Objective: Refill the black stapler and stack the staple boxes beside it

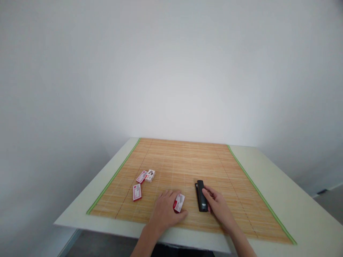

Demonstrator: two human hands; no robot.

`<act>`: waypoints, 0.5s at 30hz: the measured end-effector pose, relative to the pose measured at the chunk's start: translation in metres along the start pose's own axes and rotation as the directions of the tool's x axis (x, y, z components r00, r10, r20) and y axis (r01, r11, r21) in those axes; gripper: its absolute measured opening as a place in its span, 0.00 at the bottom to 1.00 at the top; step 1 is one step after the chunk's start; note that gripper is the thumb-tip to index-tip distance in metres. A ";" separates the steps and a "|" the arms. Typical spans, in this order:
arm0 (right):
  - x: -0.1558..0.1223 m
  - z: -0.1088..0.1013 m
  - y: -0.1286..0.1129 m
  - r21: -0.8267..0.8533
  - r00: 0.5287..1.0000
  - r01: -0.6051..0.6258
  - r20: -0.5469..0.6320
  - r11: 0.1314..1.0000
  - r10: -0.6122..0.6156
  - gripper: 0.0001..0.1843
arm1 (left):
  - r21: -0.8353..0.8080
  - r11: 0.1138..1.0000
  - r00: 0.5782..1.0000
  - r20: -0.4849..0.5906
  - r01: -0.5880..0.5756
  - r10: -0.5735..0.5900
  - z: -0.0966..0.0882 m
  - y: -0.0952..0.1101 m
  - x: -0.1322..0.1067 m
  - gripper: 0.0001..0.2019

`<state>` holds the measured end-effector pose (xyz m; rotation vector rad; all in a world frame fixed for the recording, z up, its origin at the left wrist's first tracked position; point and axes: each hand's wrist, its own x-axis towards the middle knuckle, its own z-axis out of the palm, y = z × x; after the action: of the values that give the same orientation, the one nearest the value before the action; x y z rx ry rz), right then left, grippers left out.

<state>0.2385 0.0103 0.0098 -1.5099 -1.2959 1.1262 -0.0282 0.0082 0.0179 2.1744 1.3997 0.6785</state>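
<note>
My left hand [166, 210] lies palm down near the front of the mat, its thumb and fingers curved round a small red-and-white staple box [179, 202]. To its right, a black stapler [202, 196] rests on the mat, pointing away from me. The thumb of my right hand [218, 207] is on top of the stapler near its middle, with the fingers along its right side, partly hidden. Farther left lie more small boxes: a red-and-white one [137, 192] by itself, and another [142, 176] touching a mostly white box [150, 175] with a dark picture.
A bamboo mat [184, 160] with green edging covers the middle of a pale table [270, 175]. Behind the table rises a plain white wall [177, 71]. The table's front edge runs just below my wrists. A small dark object [322, 192] shows beyond the table at far right.
</note>
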 end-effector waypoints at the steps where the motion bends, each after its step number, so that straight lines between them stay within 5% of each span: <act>1: -0.002 -0.001 -0.001 -0.013 1.000 -0.004 0.016 1.000 0.004 0.38 | -0.017 1.000 0.999 0.046 -0.013 0.014 -0.006 -0.003 -0.003 0.40; 3: -0.006 -0.002 -0.002 -0.038 0.999 -0.008 0.050 0.999 0.010 0.37 | -0.054 0.998 0.990 0.139 -0.030 0.037 -0.018 -0.007 -0.007 0.47; 8: -0.010 0.001 -0.002 -0.053 0.996 0.001 0.093 0.999 0.004 0.33 | -0.026 0.999 0.988 0.151 0.022 -0.018 -0.021 -0.008 -0.002 0.29; 13: -0.011 0.009 -0.010 -0.019 0.989 0.037 0.142 0.999 -0.034 0.30 | -0.061 0.998 0.996 0.093 -0.001 0.006 -0.006 -0.005 0.010 0.49; 15: -0.011 0.012 -0.012 -0.013 0.989 0.032 0.146 0.999 -0.029 0.30 | -0.080 0.997 0.990 0.135 -0.018 0.029 -0.006 -0.001 0.013 0.49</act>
<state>0.2230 0.0011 0.0196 -1.4357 -1.4239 1.2281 -0.0279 0.0212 0.0236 2.1362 1.2583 0.5721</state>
